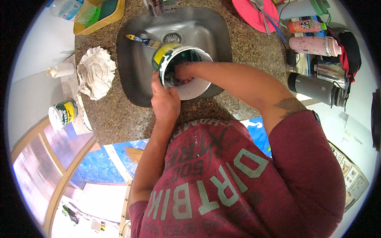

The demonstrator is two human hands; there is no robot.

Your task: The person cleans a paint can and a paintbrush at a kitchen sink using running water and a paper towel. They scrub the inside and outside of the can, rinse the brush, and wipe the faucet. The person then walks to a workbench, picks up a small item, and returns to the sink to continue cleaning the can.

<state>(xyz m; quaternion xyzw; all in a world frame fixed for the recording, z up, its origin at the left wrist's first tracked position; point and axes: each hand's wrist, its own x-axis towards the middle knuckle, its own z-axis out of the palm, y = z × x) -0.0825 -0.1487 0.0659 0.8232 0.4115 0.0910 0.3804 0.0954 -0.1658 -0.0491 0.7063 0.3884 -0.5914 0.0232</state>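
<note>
A paint bucket (166,57), dark green and yellow outside with a white rim, is tilted over the front part of the steel sink (131,74), its mouth facing me. My left hand (165,99) grips its rim at the lower left. Reaching inside the bucket is my right hand (183,73); its fingers are in shadow, so whether they hold anything does not show. Behind the bucket, a paintbrush (144,40) with a blue and yellow handle lies in the sink near the drain (172,37), bristles close to the bucket.
Left of the sink lies a crumpled white filter-like item (96,73). A yellow tray (104,22) with bottles stands at the back left, a second paint container (63,114) further left. At right are a pink plate (253,15) with cutlery, a pink tumbler (312,46) and a grey flask (315,89).
</note>
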